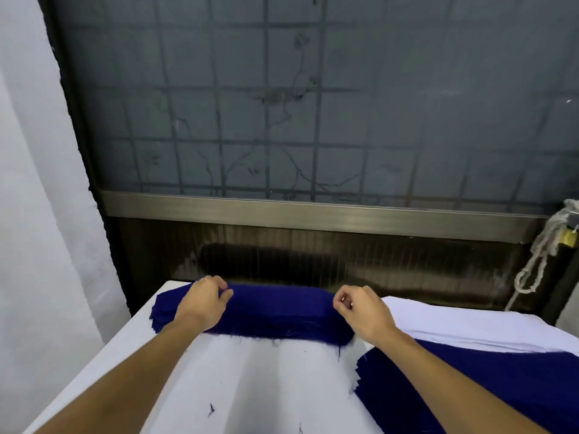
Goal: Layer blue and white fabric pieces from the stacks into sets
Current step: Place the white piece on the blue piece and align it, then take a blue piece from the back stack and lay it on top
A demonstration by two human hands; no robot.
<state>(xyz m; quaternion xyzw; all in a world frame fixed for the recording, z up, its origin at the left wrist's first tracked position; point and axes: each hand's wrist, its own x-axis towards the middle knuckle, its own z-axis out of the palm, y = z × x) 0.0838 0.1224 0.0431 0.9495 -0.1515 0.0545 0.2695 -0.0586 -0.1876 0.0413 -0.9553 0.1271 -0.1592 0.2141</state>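
Observation:
A thick stack of dark blue fabric pieces (279, 311) lies across the far edge of the white table (257, 386). My left hand (205, 300) rests on the stack's left part, its fingertips pinching the top blue piece near the far edge. My right hand (360, 310) hovers at the stack's right end with fingers curled; thumb and forefinger meet at the blue edge, and whether cloth lies between them is unclear. A stack of white pieces (463, 324) sits to the right. In front of it lies a layered pile of blue and white pieces (488, 380).
A window with a metal grille (313, 104) and a steel sill (313, 209) stands just behind the table. A white curtain (37, 214) hangs at the left. A knotted rope and a brass padlock (568, 236) hang at the right. Loose blue threads dot the tabletop.

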